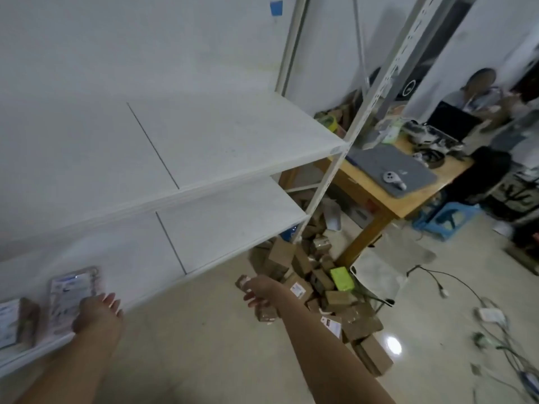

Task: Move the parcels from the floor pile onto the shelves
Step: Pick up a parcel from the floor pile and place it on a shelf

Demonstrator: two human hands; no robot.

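Currently: brown parcel (266, 311), gripped round its middle by right hand (258, 290), both ends showing past the fingers; long axis seemingly crosswise to the front edge of lower shelf (227, 228). Position: off that edge, between shelf and floor pile (335, 293); shelf lies left of the grip. Left hand (97, 312): fingers laid on white packet (71, 290) on the same shelf, nearer but occupied

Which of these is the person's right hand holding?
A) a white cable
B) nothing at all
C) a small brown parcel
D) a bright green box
C: the right hand grips a small brown parcel above the floor, while the green box lies untouched in the pile.
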